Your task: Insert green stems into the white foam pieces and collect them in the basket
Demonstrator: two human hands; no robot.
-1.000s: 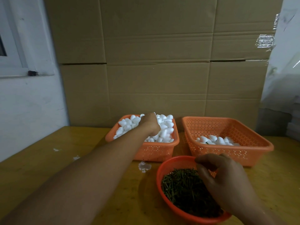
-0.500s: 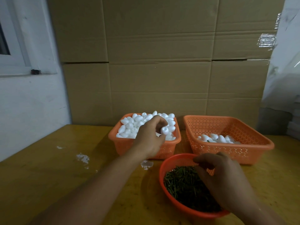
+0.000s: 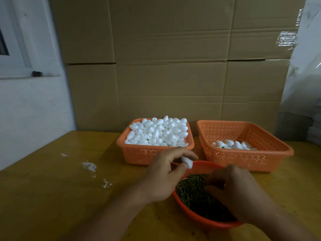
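Small white egg-shaped foam piece (image 3: pixel 187 162) — pinched by left hand (image 3: pixel 162 178); right hand (image 3: pixel 232 190) curled in dark green stems (image 3: pixel 192 190) — grip unclear.

body: two bare forearms | left grip (image 3: pixel 163 176) bare | right grip (image 3: pixel 238 192) bare | no sleeves visible

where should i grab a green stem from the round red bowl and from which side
Pinch one stem near its end, coming straight down from above. The green stems lie flat in a loose tangled heap, so only their upper sides are free, and the round red bowl walls off any sideways approach. The right hand already reaches in from the top, while the left hand holds a foam piece.
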